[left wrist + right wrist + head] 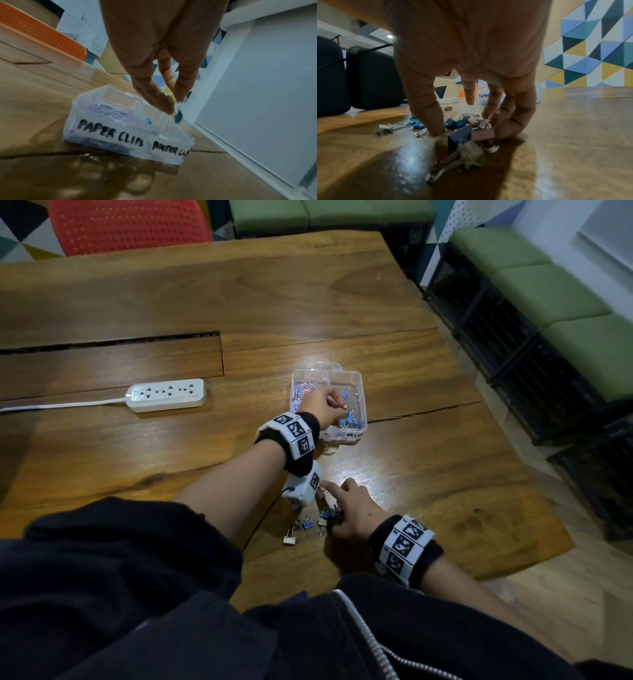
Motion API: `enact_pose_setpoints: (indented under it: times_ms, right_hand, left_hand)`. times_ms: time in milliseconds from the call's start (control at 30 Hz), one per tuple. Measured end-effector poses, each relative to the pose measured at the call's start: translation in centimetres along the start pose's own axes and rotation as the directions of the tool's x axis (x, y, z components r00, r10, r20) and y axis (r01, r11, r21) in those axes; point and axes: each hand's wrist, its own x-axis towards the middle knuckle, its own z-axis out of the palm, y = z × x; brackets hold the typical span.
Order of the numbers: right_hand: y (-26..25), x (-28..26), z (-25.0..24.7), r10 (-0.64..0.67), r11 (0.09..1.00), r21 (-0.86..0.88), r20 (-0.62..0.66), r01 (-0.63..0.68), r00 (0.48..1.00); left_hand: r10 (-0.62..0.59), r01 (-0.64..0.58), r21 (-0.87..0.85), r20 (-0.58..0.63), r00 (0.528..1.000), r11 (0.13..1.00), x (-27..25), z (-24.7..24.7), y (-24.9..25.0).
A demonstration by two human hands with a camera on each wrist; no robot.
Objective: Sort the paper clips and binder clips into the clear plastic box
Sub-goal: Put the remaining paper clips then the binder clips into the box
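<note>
Right now the clear plastic box (356, 392) sits open on the wooden table (308, 296), w/ a divider splitting it in two. Handwritten black marker on its front wall reads "PAPER CLIPS" on the left half; the right half's label is blurred, looks like "BINDER CL…", rest can't be read. Pastel paper clips (109, 111) fill the left compartment, pink/lilac/blue mix. Several blue binder clips (349, 421) lie in the right compartment.

Left hand (325, 405) hangs over the box's right compartment, fingers pointing down. Thumb and fingertips (166, 106) are pinched together on a small dark binder clip (178, 117) that dangles just above the box rim; motion blur there, colour unclear.

Right hand (352, 511) is down on the table nearer the person, over a loose pile of binder clips (467, 134): blue, teal, pink, olive-ish. Its fingers are spread and curved down around the pile, thumb tip and outer fingers touching the table, a pink clip against the fingers. Can't tell if it's actually gripping any. A few more clips lie just left of the hand, incl. a pale pink one (290, 539).

Both wrists wear black bands w/ white square-coded marker tags. White power strip (166, 394) lies on the table well left of the box, cord running off left. Red mesh chair (126, 224) at the far edge.
</note>
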Motion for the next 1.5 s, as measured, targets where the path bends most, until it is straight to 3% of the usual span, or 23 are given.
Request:
enact_pose_setpoints:
  times_ms: [200, 267, 333, 400, 433, 500, 600, 767, 1000, 1233, 1367, 1500]
  right_hand:
    - [0.2, 0.1, 0.0, -0.034, 0.999, 0.023, -0.034, 0.035, 0.999]
    - [0.2, 0.1, -0.2, -0.027, 1.0, 0.004, -0.024, 0.027, 0.999]
    - [0.2, 0.2, -0.3, -0.027, 1.0, -0.013, 0.0, 0.027, 1.0]
    - [0.1, 0.2, -0.3, -0.022, 1.0, 0.009, 0.01, 0.022, 1.0]
    - [0.0, 0.2, -0.4, -0.013, 0.999, 0.031, 0.01, 0.012, 1.0]
    - [-0.2, 0.2, -0.5, 0.0, 0.998, 0.063, 0.01, 0.0, 1.0]
    - [-0.2, 0.2, -0.7, -0.024, 0.996, 0.088, 0.004, 0.023, 1.0]
    - [0.4, 0.3, -1.1, -0.031, 0.987, 0.16, -0.014, 0.033, 0.999]
    - [1.2, 0.4, -1.7, -0.003, 0.964, 0.265, -0.024, 0.009, 1.0]
    - [1.6, 0.7, -2.4, 0.011, 0.945, 0.328, -0.039, 0.003, 0.999]
    - [0.9, 1.2, -5.7, 0.011, 0.907, 0.415, -0.194, 0.071, 0.981]
    - [-0.3, 2.9, -10.2, 0.071, 0.912, 0.389, -0.463, 0.131, 0.883]
  left_hand:
    - [0.101, -0.119, 0.334, 0.07, 0.992, 0.935, -2.0, -1.6, -2.3]
    - [0.056, -0.106, 0.437, 0.127, 0.99, 0.893, -3.8, -2.8, -3.9]
    - [-0.05, -0.092, 0.629, 0.204, 0.978, 0.772, -5.5, -3.7, -5.7]
    - [-0.222, -0.105, 0.775, 0.304, 0.927, 0.623, -7.2, -3.9, -7.4]
    - [-0.286, -0.119, 0.8, 0.343, 0.895, 0.588, -8.1, -3.7, -7.9]
    - [-0.297, -0.179, 0.817, 0.391, 0.871, 0.549, -9.7, -2.9, -8.7]
    - [-0.196, -0.263, 0.824, 0.405, 0.893, 0.502, -11.5, -1.1, -9.4]
    - [-0.052, -0.257, 0.796, 0.339, 0.939, 0.548, -13.3, 0.9, -10.0]
    - [-0.083, -0.162, 0.756, 0.275, 0.958, 0.634, -13.3, 1.1, -9.3]
    - [-0.072, -0.143, 0.707, 0.265, 0.961, 0.693, -12.5, 0.4, -9.2]
    - [-0.061, -0.118, 0.671, 0.238, 0.969, 0.732, -12.4, -0.6, -8.8]
    - [-0.017, -0.105, 0.617, 0.188, 0.982, 0.78, -12.0, -1.3, -7.6]
